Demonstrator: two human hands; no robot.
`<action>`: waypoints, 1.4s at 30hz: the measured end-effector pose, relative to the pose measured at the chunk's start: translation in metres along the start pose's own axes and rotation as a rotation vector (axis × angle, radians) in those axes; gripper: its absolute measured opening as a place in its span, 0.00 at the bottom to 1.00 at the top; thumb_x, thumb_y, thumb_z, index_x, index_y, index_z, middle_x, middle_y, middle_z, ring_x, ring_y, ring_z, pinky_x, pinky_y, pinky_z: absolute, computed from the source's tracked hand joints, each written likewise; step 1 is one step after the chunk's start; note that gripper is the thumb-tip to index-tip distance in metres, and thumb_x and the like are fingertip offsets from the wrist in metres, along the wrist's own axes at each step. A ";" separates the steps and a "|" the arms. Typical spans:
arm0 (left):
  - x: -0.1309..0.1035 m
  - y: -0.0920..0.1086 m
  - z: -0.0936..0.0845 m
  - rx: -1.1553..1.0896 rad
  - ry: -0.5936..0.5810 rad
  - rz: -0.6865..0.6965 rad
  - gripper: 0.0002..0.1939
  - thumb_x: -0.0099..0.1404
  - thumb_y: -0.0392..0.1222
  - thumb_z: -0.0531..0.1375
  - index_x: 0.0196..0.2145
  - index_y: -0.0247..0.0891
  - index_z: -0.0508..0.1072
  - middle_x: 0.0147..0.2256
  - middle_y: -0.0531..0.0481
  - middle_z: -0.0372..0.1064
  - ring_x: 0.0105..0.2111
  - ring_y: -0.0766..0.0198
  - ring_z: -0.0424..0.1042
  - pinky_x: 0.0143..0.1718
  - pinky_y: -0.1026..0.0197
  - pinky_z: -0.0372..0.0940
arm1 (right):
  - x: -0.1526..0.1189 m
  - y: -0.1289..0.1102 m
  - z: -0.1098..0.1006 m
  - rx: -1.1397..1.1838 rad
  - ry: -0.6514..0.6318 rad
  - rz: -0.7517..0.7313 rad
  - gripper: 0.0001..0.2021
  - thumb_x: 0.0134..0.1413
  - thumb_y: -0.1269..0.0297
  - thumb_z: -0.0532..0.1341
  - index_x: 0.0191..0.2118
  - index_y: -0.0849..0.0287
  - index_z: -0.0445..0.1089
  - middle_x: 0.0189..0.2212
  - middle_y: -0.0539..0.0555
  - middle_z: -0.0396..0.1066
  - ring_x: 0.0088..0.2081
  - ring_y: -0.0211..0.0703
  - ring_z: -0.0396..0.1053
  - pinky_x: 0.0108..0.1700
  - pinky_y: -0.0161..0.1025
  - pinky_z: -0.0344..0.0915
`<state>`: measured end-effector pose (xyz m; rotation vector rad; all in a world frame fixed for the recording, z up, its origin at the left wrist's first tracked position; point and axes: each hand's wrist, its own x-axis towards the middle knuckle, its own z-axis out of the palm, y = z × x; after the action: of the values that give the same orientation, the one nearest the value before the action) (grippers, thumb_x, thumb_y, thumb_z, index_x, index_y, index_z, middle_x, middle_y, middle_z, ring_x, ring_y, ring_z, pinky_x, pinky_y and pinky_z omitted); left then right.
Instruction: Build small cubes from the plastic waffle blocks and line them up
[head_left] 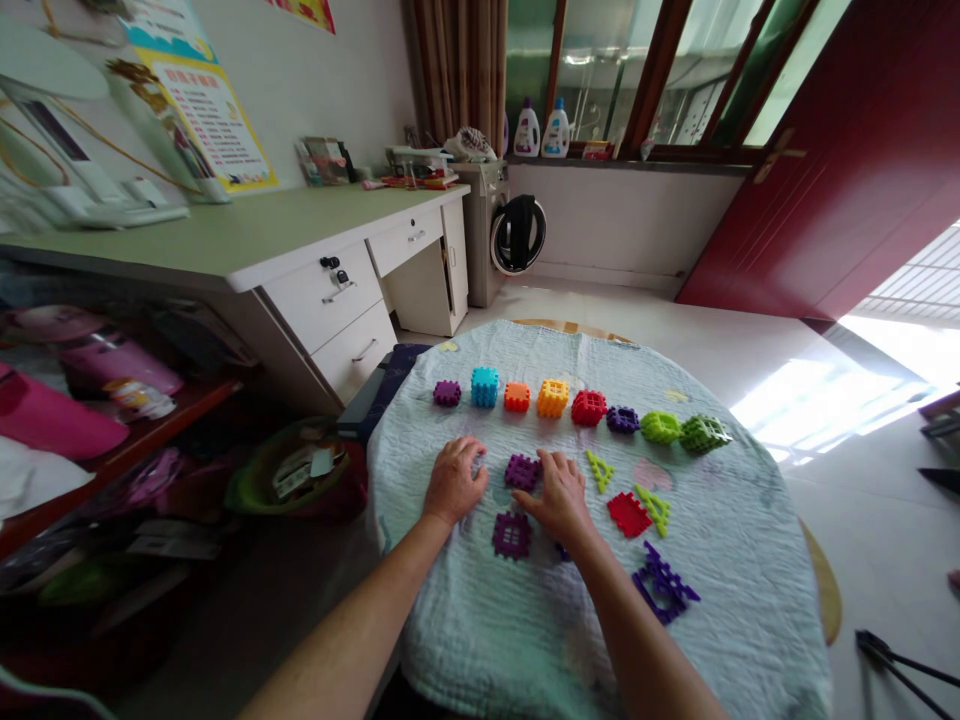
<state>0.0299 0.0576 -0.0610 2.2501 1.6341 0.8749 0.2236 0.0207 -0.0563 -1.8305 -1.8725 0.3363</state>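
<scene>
- On the cloth-covered round table (720, 560), the purple block (523, 472) lies between my hands, nearer the right, above the purple square panel (512, 536) in my view and apart from it
- Right hand (559, 492): index finger at the block's right edge, thumb by its near edge; whether they press on it or merely frame it, I cannot tell
- Left hand (455, 480): loosely curved, thumb and index parted, nothing seen between them, just beside the block
- Step in hand, my judgement: positioning or steadying the block; a firm hold would call for right thumb and index to close on its edges, with the left bracing the opposite side
- Orientation: block sits low, notched openwork face upward; outline slightly wider crosswise than in depth, so long axis reads roughly left to right, though near-square and foreshortened
- Right of my right hand: two lime triangles (600, 471) (654, 510), red panel (629, 515) between them and my forearm, dark violet pieces (665, 585) closer to me
- Beyond my hands, a row of blocks runs from small purple block (447, 393) at left, past cyan block (484, 387), to green lattice block (703, 433) at right
</scene>
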 end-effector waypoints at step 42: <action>0.039 -0.029 -0.063 -0.292 -0.313 0.061 0.23 0.49 0.37 0.63 0.46 0.39 0.70 0.44 0.47 0.68 0.40 0.62 0.72 0.44 0.58 0.69 | -0.047 0.026 -0.019 0.159 0.117 -0.108 0.08 0.54 0.70 0.57 0.37 0.55 0.73 0.42 0.55 0.72 0.46 0.49 0.66 0.51 0.46 0.63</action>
<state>-0.0217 0.0935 -0.0122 2.1138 1.2223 0.6807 0.2545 -0.0270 -0.0612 -1.6031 -1.8023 0.3229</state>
